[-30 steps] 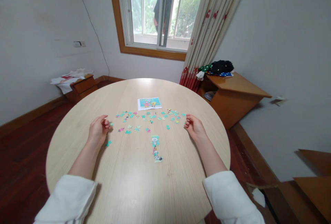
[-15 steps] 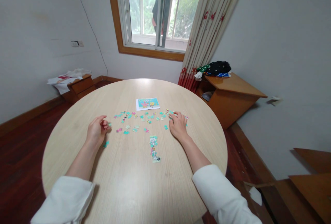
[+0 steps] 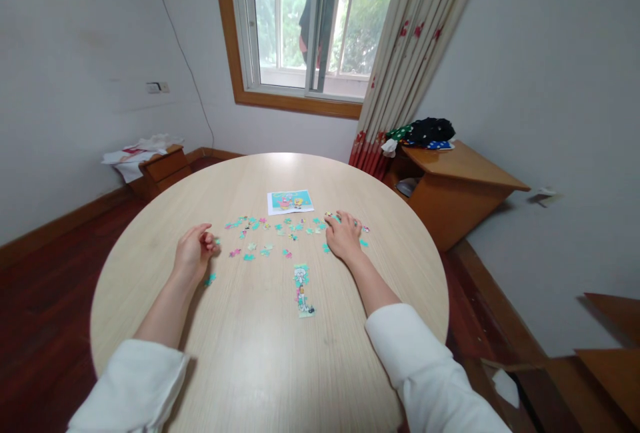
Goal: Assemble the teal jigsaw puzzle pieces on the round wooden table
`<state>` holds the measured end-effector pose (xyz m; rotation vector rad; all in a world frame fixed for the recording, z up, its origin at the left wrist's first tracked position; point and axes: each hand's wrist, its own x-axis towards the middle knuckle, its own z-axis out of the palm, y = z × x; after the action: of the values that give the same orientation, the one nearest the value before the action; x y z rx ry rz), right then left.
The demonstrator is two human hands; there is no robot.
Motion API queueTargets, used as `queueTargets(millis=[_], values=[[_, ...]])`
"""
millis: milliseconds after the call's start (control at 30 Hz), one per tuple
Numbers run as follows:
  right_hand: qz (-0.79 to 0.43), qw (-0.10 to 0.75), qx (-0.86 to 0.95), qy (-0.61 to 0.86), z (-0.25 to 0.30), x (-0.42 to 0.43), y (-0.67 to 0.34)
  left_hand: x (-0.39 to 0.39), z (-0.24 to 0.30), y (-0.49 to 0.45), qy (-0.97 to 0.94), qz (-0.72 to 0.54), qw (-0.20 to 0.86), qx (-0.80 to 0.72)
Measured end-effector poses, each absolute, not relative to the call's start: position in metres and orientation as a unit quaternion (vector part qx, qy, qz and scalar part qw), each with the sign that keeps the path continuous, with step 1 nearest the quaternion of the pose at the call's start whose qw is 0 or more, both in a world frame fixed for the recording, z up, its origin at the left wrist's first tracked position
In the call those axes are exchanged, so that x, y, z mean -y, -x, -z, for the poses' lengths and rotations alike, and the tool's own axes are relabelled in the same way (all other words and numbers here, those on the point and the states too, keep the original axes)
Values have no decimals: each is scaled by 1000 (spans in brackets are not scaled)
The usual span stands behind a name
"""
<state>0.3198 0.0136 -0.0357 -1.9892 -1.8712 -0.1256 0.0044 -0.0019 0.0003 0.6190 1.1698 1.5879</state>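
My right hand point(image 3: 343, 233) is over the loose jigsaw pieces at the right of the scatter, fingers spread and bent, tips down among them. What lies under its fingers is hidden. My left hand point(image 3: 194, 250) rests on its side at the left, fingers curled in, with no piece visible in them. Just past its fingertips lies a teal piece point(image 3: 217, 241); another teal piece point(image 3: 210, 279) is beside the wrist. Between my forearms a joined strip of puzzle point(image 3: 303, 292) shows a pale cartoon figure. Several loose pieces point(image 3: 249, 257) lie beyond it.
A printed picture sheet point(image 3: 291, 202) lies behind the pieces on the round wooden table point(image 3: 250, 366). Right of the table stands a wooden cabinet point(image 3: 465, 180) with dark cloth point(image 3: 431, 132) on it. Behind are a window and a curtain point(image 3: 400, 53). A person point(image 3: 311, 26) shows outside.
The whole view has shifted slightly, so everything sits a little further right. My right hand has moved slightly left over the pieces, and my left hand keeps its curled pose.
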Motion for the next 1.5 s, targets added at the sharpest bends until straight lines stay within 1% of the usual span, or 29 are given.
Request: queueTargets(millis=[300, 533, 1033, 1167, 1233, 1367, 1433, 1500], values=[[27, 227, 670, 707, 37, -15, -323, 0, 2, -3, -260, -658, 512, -487], [25, 211, 672, 709, 38, -15, -324, 1, 1, -6, -259, -655, 511, -493], [15, 210, 670, 712, 36, -14, -323, 2, 0, -6, -255, -652, 515, -494], [10, 231, 667, 708, 37, -14, -324, 2, -1, -8, -255, -650, 515, -496], [3, 258, 658, 707, 36, -15, -325, 3, -3, -7, -248, -678, 482, -496], [-27, 315, 633, 706, 34, -15, -328, 4, -8, 2, -200, -766, 361, -493], [-33, 337, 623, 705, 34, -16, -330, 5, -10, 7, -172, -782, 341, -493], [-31, 350, 617, 705, 34, -16, -332, 6, -11, 13, -159, -784, 344, -491]])
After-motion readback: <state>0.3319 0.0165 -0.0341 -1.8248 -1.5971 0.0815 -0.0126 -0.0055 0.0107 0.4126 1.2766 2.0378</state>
